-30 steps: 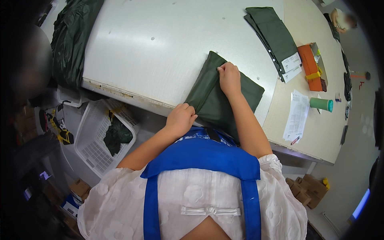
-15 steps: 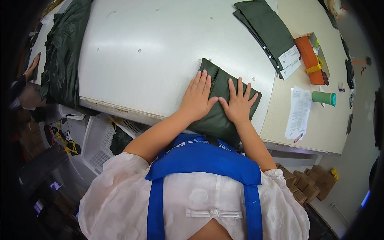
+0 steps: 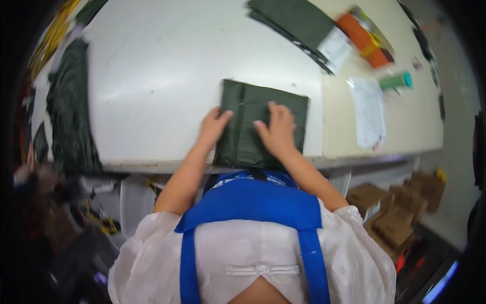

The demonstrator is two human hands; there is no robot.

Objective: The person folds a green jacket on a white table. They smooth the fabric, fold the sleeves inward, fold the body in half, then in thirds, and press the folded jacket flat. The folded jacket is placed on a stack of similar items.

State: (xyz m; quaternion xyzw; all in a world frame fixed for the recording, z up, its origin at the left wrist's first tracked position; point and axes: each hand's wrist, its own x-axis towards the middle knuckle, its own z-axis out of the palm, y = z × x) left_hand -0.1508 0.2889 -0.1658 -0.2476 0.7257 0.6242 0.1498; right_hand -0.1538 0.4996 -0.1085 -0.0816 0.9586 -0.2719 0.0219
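Observation:
A folded dark green cloth bundle [image 3: 260,134] lies flat at the front edge of the table, with a seam running down its left part. At its left edge is my left hand [image 3: 214,126], closed on that edge with the thumb on top; the other fingertips are partly hidden. My right hand [image 3: 279,133] is over the right half of the bundle, fingers bent and apart from the thumb. Whether its fingertips press on the cloth I cannot tell, as the picture is blurred.
A dark green folded stack [image 3: 293,23] with white papers [image 3: 335,49] lies far right. Beside it are an orange box [image 3: 362,38], a green cylinder [image 3: 396,81] and printed sheets [image 3: 368,111]. Crumpled dark green fabric [image 3: 73,109] hangs over the left edge. Cardboard boxes [image 3: 390,223] stand below right.
My hands, both flat on the bundle before, have shifted: the left to its left edge, the right with fingers bent. The bundle sits squarer to the table edge, and the whole view has turned.

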